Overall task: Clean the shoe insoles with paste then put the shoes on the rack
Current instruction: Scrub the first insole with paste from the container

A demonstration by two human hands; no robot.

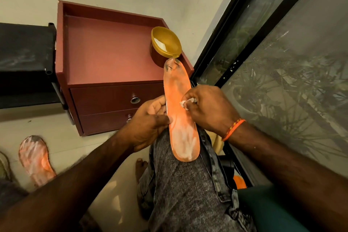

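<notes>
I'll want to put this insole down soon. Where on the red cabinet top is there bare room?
The cabinet top is bare across its left and middle, bordered by its raised back and left rims. The right front corner is crowded: the paste jar stands there, and the toe of the insole you hold reaches over that corner. The other insole lies on the floor.

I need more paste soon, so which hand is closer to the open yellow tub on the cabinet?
Right, by a small margin. The right hand rubs the orange insole just below the tub; the left hand grips the insole's other edge, lower and further left.
</notes>
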